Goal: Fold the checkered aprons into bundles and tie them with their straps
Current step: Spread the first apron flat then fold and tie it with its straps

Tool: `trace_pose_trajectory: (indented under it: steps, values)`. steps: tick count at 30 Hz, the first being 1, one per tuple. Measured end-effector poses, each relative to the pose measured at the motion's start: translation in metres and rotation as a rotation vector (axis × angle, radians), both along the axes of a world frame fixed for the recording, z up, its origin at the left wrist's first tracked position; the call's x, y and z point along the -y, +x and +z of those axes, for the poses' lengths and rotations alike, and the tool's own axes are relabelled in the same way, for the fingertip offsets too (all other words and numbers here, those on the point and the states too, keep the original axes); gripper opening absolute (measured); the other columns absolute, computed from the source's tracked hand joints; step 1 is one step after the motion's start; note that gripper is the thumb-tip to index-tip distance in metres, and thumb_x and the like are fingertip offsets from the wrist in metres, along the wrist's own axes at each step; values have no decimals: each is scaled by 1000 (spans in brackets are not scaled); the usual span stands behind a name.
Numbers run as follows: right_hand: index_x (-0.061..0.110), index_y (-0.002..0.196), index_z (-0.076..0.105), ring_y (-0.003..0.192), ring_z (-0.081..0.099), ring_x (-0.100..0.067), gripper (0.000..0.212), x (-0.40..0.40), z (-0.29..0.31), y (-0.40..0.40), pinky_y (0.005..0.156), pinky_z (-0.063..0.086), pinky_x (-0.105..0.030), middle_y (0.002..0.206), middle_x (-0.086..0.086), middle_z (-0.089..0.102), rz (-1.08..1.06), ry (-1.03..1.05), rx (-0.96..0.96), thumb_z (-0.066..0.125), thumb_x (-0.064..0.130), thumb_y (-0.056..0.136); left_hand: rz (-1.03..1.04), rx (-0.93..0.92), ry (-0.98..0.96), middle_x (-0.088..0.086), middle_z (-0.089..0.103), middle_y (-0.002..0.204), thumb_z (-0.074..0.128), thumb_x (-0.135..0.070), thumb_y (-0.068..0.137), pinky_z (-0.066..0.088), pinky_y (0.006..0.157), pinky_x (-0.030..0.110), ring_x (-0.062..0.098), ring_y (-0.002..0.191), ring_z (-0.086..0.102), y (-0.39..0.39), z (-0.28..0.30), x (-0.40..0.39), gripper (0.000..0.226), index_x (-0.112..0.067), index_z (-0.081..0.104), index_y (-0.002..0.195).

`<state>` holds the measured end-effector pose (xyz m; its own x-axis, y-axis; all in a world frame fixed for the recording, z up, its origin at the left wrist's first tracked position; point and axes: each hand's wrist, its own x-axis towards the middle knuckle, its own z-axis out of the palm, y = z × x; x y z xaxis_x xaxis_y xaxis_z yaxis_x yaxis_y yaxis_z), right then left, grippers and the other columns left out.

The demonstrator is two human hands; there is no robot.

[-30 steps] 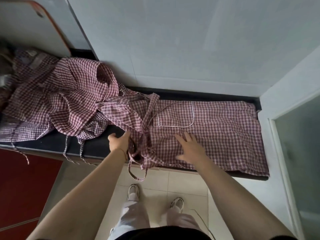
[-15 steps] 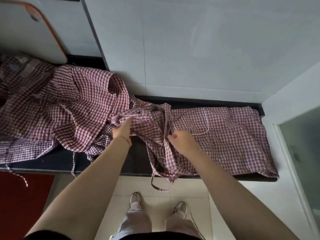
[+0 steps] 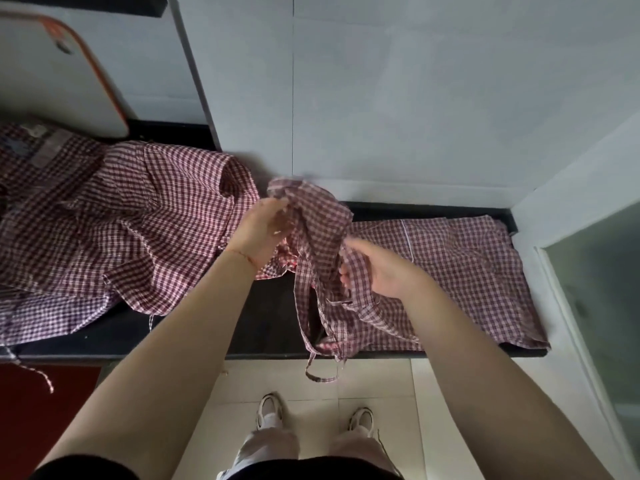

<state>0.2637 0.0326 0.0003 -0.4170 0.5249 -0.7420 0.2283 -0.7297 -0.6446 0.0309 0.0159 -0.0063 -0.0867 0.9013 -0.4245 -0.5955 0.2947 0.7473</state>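
A red-and-white checkered apron [image 3: 460, 268] lies on the black counter [image 3: 270, 317], its right part flat with a white-piped pocket. Its left end is lifted off the counter in a bunch. My left hand [image 3: 259, 230] holds the raised top of that bunch. My right hand [image 3: 377, 268] grips the fabric and a strap lower down. The apron's straps [image 3: 318, 358] hang in loops over the counter's front edge. A heap of more checkered aprons [image 3: 114, 220] lies to the left.
A grey tiled wall [image 3: 381, 98] rises behind the counter. A white board with an orange rim [image 3: 62, 74] leans at the back left. A wall and glass panel [image 3: 595, 289] close the right end. My feet [image 3: 311, 414] stand on pale floor tiles.
Both hands have lifted the apron's left end off the counter and bunched it up. My right hand went from resting flat on the cloth to gripping it. The view has shifted right.
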Motion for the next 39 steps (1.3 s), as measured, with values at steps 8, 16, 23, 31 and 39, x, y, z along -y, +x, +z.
trace_pose_trajectory:
  steps: [8, 16, 23, 31, 39]
  values:
    - [1, 114, 69, 91, 67, -23, 23, 2, 7, -8, 95, 52, -37, 100, -12, 70, 165, 276, 8, 50, 2, 100, 22, -65, -306, 9, 62, 82, 56, -25, 100, 61, 67, 38, 18, 66, 60, 2, 7, 0, 21, -7, 61, 89]
    - [0, 127, 57, 86, 66, -18, 39, 10, -13, -3, 97, 54, -44, 96, -10, 69, 446, 39, 199, 63, 23, 96, 26, 21, -203, 4, 72, 102, 48, -65, 94, 51, 92, 39, 22, 102, 66, -9, -19, 2, 60, -9, 62, 113]
    - [9, 133, 54, 105, 64, -26, 43, -30, -48, -9, 85, 57, -37, 124, -12, 63, -311, 111, 249, 57, 35, 99, -398, -279, -175, 1, 65, 74, 54, -14, 100, 56, 71, 32, 12, 61, 55, 0, -16, 3, 10, -14, 64, 101]
    - [3, 111, 63, 54, 59, -13, 28, -63, -62, -33, 42, 48, -23, 72, -2, 63, -384, -10, 180, 60, 27, 97, -478, -510, -188, 0, 52, 55, 56, -2, 95, 33, 53, 28, 15, 51, 41, 0, -19, -11, 25, -11, 56, 72]
    - [0, 121, 63, 107, 66, -34, 42, -89, -63, -45, 92, 53, -46, 115, -21, 68, -479, -140, 125, 71, 28, 90, -318, -573, -269, 2, 57, 63, 68, -29, 93, 39, 49, 22, 11, 47, 47, -10, -20, -26, 23, -9, 69, 83]
